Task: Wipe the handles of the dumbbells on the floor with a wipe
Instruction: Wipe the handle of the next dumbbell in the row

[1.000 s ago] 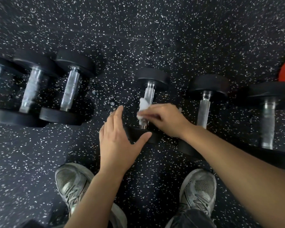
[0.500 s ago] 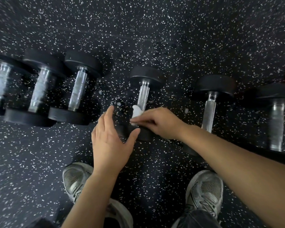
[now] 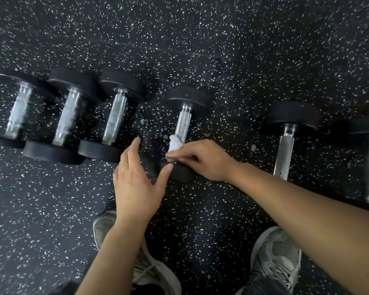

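Several black dumbbells with silver handles lie in a row on the speckled floor. My right hand pinches a small white wipe against the near end of the middle dumbbell's handle. My left hand is open with fingers apart, its thumb touching that dumbbell's near black head. Three dumbbells lie to the left, and two more to the right.
My two grey sneakers stand on the black speckled rubber floor just below the hands. Small white crumbs lie on the floor beside the middle handle. Bare floor stretches beyond the dumbbells.
My right hand has slid the wipe down the middle handle toward its near end. The camera view has shifted so the dumbbells sit further right in frame.
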Tool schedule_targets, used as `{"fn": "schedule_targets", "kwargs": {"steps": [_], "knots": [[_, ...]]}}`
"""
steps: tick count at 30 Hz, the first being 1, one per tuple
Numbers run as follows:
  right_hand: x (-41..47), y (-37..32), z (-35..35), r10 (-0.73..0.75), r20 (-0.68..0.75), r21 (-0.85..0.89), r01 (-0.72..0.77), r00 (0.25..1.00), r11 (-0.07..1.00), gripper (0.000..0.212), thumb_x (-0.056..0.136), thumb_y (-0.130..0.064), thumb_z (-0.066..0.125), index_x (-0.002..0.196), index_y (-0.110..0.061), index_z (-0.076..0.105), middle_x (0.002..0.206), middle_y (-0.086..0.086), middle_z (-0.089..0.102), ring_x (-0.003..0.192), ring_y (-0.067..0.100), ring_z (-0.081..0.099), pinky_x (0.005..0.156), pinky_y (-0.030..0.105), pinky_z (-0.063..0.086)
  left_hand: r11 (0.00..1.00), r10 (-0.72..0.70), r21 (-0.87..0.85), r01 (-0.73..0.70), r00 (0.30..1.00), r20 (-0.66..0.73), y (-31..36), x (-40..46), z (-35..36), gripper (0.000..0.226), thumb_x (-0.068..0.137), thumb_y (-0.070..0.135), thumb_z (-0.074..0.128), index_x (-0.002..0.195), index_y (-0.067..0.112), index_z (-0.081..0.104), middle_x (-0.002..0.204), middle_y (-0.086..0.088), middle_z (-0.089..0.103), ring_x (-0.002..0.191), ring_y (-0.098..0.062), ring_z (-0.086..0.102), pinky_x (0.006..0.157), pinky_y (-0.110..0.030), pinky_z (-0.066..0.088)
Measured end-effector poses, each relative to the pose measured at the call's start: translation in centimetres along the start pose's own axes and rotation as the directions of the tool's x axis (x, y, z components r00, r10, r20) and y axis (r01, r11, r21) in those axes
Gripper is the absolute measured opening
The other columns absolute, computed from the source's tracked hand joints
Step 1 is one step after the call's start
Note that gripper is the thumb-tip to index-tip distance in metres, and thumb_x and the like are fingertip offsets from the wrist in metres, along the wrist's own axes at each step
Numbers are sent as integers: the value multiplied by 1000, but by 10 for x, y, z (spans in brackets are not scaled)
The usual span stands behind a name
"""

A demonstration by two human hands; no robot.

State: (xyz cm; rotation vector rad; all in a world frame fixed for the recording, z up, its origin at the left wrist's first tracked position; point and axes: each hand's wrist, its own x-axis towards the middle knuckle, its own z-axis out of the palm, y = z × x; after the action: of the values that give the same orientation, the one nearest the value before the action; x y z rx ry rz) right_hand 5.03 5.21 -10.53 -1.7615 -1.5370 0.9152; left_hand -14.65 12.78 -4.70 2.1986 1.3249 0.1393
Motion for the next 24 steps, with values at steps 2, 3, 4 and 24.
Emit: {"fn": "schedule_targets", "kwargs": {"steps": [2,3,4,24], "knots": [[10,-2,-2,2,-91,-3,-2,996,1000,29,104,-34,57,131,-32,68,127,-9,72,111,8,69,93,38,57,1000,4,-11,-4,1000,-6,-4,0,-1,83,94,55,62,158,17,26,154,-7,43,140,-27,44,115,-56,35],[17,0,-4,56,-184,23,-52,981,998,30,105,-35,55,132,-32,67,128,-9,71,110,9,70,92,40,58,1000,8,-15,-9,1000,-7,-6,0,-1,80,96,54,60,158,17,27,155,-7,43,140,-28,45,115,-56,35],[24,3,-8,120,-283,46,-112,952,993,31,105,-36,54,133,-32,66,128,-10,71,109,10,71,91,41,59,1000,11,-17,-11,1000,-10,-8,1,-1,77,97,52,59,158,17,27,155,-7,43,139,-28,46,114,-56,36],[6,-2,-8,49,-140,-89,-62,989,994,35,106,-43,48,136,-34,63,127,-10,72,104,4,71,87,36,59,999,6,-37,-3,998,61,0,-2,5,88,91,62,59,159,18,25,157,-3,40,145,-22,38,118,-50,29]]}}
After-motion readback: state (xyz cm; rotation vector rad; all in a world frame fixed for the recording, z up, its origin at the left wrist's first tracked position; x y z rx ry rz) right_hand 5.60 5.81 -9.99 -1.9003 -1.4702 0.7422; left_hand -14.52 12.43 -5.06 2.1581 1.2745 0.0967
